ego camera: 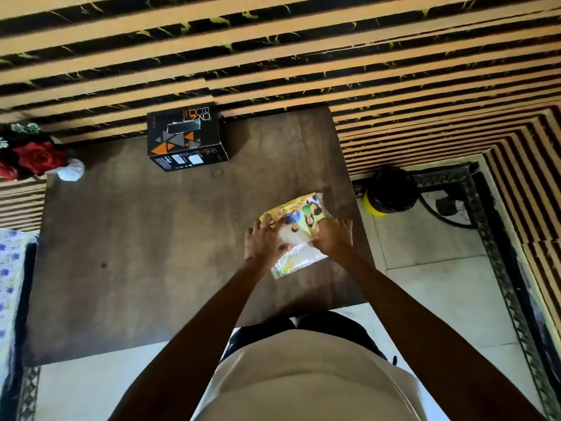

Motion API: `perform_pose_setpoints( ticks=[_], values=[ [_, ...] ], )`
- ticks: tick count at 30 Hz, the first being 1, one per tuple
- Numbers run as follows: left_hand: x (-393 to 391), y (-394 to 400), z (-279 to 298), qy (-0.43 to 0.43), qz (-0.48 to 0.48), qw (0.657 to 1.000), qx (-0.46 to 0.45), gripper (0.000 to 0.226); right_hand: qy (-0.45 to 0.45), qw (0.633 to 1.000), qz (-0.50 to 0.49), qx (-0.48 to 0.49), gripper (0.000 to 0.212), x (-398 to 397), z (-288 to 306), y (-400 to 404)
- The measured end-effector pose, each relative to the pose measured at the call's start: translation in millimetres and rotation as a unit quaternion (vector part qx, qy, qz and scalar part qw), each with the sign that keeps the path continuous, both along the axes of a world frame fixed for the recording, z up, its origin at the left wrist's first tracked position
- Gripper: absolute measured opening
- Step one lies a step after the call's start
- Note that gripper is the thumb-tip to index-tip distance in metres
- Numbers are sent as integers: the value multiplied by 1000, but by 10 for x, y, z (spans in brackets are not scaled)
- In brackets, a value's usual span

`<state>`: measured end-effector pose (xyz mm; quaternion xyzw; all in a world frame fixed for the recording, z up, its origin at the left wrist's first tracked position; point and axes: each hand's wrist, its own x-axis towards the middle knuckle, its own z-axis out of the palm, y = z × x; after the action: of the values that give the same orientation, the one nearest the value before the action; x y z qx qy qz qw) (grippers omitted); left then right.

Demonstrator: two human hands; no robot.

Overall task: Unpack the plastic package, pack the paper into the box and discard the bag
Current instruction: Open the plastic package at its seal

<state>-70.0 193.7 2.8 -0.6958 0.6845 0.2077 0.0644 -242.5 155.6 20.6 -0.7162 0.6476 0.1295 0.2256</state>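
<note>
A clear plastic package [299, 258] with a colourful yellow printed paper [299, 212] inside lies on the right part of the dark wooden table [136, 253]. My left hand [262, 241] presses and grips its left side. My right hand [332, 238] grips its right side, fingers curled over the plastic. A black box [185, 136] with orange triangles stands at the table's far edge, well apart from both hands; whether its top is open I cannot tell.
Red artificial flowers [33, 158] and a white crumpled thing [71, 170] sit at the table's far left corner. A yellow bin lined with a black bag [388, 192] stands on the floor right of the table. A striped wall runs behind.
</note>
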Motion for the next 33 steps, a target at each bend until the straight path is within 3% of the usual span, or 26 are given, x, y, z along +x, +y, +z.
perform_pose_setpoints(
  ticks=[4, 9, 16, 18, 21, 24, 27, 31, 33],
  values=[
    [-135, 60, 36, -34, 39, 999, -1, 78, -15, 1000, 15, 9, 35, -2, -12, -169],
    [-227, 55, 2, -54, 83, 995, 19, 85, -99, 994, 48, -29, 6, -121, 5, -216],
    [-323, -11, 9, -28, 125, 992, 1, 81, -201, 976, 62, -61, 7, -587, 33, -106],
    [-341, 26, -34, 33, 119, 991, -43, 64, -235, 967, 38, -92, 13, -721, 50, -47],
    [-434, 109, -1, 246, 110, 962, -28, 51, -283, 955, 4, -85, 40, -875, -65, 34],
    [-594, 178, 44, 306, 70, 948, 49, 46, -262, 962, -16, -76, 45, -957, -279, 98],
    [-739, 164, 104, 273, 43, 956, 100, 37, -237, 967, 22, -90, 28, -998, -282, 127],
    [-838, 147, 86, 223, 66, 967, 101, 26, -280, 940, 20, -193, 43, -956, -341, 149],
    [-823, 134, 72, 238, 97, 963, 83, 23, -136, 972, -59, -180, 31, -889, -316, 124]
  ],
)
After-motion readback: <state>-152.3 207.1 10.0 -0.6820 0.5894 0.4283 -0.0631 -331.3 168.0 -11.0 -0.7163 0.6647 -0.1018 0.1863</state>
